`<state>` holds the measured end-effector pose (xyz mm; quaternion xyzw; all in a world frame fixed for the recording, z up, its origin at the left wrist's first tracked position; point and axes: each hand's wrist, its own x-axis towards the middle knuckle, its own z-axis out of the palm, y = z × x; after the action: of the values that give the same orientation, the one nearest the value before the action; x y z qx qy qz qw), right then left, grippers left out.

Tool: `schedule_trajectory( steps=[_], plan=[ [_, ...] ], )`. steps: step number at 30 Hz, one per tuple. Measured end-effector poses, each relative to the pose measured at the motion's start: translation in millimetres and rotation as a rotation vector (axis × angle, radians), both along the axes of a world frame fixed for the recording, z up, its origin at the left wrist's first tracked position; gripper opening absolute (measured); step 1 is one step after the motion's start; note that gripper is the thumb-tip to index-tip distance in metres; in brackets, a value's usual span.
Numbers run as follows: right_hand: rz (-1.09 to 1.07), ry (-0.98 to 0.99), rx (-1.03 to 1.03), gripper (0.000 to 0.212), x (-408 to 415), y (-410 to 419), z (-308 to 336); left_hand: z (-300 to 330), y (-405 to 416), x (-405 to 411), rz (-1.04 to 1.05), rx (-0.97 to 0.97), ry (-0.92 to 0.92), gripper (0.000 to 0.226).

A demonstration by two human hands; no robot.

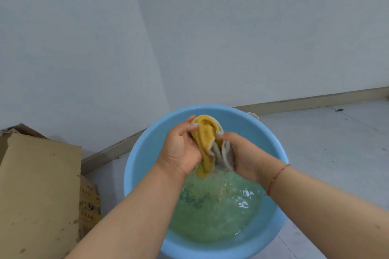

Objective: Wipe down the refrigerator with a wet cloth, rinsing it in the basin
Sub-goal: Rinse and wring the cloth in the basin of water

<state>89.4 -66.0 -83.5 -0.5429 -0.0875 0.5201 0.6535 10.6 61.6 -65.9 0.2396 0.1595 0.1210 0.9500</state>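
You won't find much to read here: the only writing is on the lower cardboard box (89, 206) at your left, where a few reddish handwritten marks and small printed figures run down its side. They are too small and blurred for you to make out any letter or number.

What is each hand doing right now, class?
Left hand: grips the yellow-and-grey cloth above the blue basin.
Right hand: grips the same cloth.
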Motion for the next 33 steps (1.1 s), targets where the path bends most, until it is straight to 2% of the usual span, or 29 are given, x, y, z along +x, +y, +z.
schedule_trajectory(
  steps=[2, 3, 4, 5, 6, 8, 9, 10, 11, 13, 15, 17, 19, 20, 22, 24, 25, 28, 31, 33],
  plan=[
    [0.074, -0.065, 0.050, 0.043, -14, 1, 4, 5, -9, -2, -0.110, -0.052, -0.094, 0.037],
    [0.064, -0.057, 0.037, 0.038, -18, 1, 7, 6, -13, -4, -0.182, -0.031, -0.128, 0.045],
    [0.047, -0.032, 0.006, 0.034, -19, -1, 9, 7, -15, -4, -0.242, 0.026, -0.111, 0.054],
    [0.037, -0.006, -0.047, 0.029, -14, -3, 5, 8, -15, -4, -0.283, 0.166, -0.042, 0.063],
    [0.049, 0.022, -0.099, 0.021, -9, -6, 5, 6, -11, -6, -0.299, 0.446, 0.066, 0.071],
    [0.085, 0.102, -0.190, 0.006, 1, -10, 9, 3, 5, -13, -0.248, 1.259, 0.278, 0.082],
    [0.110, 0.133, -0.209, 0.006, 3, -12, 11, -3, 14, -18, -0.204, 1.614, 0.311, 0.088],
    [0.144, 0.146, -0.218, 0.009, 5, -13, 14, -11, 19, -24, -0.183, 1.888, 0.290, 0.094],
    [0.181, 0.156, -0.220, 0.012, 5, -14, 18, -17, 19, -27, -0.175, 2.067, 0.226, 0.099],
    [0.271, 0.143, -0.237, 0.016, 4, -16, 23, -31, 11, -30, -0.145, 2.250, 0.098, 0.103],
    [0.416, 0.095, -0.283, 0.016, 1, -16, 26, -40, 1, -27, -0.024, 2.267, 0.020, 0.093],
    [0.559, -0.020, -0.356, 0.002, -5, -14, 25, -42, -1, -26, 0.068, 2.271, -0.025, 0.076],
    [0.636, -0.201, -0.422, 0.017, -7, -10, 20, -45, 1, -25, 0.031, 2.331, -0.050, 0.061],
    [0.662, -0.347, -0.471, 0.020, -9, -8, 18, -44, 2, -24, -0.041, 2.372, -0.029, 0.054],
    [0.754, -0.846, -0.643, 0.017, -11, -2, 16, -38, 1, -24, -0.216, 2.421, 0.118, 0.044],
    [0.809, -1.344, -0.760, 0.016, -12, 2, 12, -32, -5, -22, -0.339, 2.380, 0.341, 0.029],
    [0.784, -1.492, -0.765, 0.017, -12, 2, 8, -31, -8, -21, -0.382, 2.323, 0.424, 0.022],
    [0.643, -1.750, -0.666, 0.026, -10, -1, -6, -32, -12, -17, -0.562, 2.025, 0.581, 0.010],
    [0.526, -1.939, -0.489, 0.027, -7, -4, -22, -30, -11, -21, -0.744, 1.372, 0.664, 0.022],
    [0.444, -2.096, -0.369, 0.031, -3, -6, -31, -26, -9, -27, -0.805, 1.037, 0.636, 0.024]
  ],
)
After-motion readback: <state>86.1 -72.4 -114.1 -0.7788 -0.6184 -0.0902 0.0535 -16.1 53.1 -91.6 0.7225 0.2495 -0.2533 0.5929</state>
